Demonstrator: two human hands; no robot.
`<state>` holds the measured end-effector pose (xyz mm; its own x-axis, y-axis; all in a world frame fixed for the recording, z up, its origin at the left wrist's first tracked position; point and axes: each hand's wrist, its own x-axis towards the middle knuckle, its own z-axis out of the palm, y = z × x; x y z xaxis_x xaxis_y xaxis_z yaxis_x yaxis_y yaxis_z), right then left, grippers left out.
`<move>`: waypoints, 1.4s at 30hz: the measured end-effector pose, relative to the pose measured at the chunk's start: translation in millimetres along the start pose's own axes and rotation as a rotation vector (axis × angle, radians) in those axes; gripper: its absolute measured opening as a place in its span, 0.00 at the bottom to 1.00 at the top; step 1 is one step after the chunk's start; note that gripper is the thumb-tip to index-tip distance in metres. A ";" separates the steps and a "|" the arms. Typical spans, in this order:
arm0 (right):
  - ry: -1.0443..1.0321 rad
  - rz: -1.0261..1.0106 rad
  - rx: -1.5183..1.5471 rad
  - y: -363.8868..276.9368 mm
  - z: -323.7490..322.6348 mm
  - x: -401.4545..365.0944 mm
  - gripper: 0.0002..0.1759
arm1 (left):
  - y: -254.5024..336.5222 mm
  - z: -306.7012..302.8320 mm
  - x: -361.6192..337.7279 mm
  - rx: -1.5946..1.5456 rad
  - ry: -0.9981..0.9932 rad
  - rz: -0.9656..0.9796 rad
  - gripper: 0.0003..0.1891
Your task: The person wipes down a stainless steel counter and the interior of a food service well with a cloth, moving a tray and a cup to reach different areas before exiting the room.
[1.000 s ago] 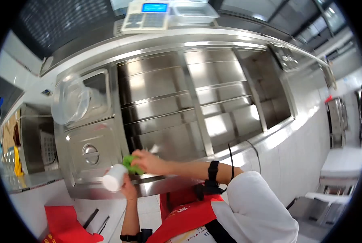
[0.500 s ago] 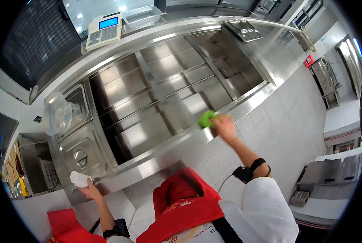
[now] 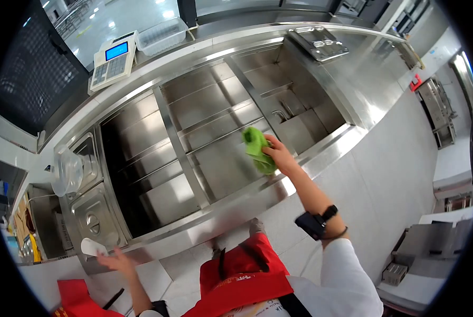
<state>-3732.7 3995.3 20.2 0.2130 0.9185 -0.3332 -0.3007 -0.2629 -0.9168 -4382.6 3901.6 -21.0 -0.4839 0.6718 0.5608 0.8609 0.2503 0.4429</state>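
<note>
My right hand has its grip shut on the soft green cloth, which sits in a deep steel well in the middle of the frame. I think the wiping is only partway done, with more wells off to the left. My left hand, at the lower left, is wide open beside a small white round tub on the long shiny steel tabletop. The shine hides which parts are clean, and I cannot tell if that hand touches the tub.
</note>
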 end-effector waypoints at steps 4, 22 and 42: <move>0.040 0.181 0.241 40.1 26.4 105.9 0.22 | 177.4 15.4 -80.5 -0.077 -0.416 0.394 0.32; 0.310 -0.250 -1.313 227.7 158.6 253.8 0.17 | 226.4 59.7 -101.0 -0.236 -0.551 -0.026 0.33; -0.318 0.286 0.222 -95.2 -84.4 179.7 0.22 | 237.2 55.0 -103.5 -0.272 -0.527 -0.007 0.28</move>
<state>-3587.3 4160.4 29.0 -0.1918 0.8726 -0.4491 -0.5040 -0.4803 -0.7178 -4119.6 3929.8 -12.4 -0.2863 0.9437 0.1654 0.7529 0.1149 0.6480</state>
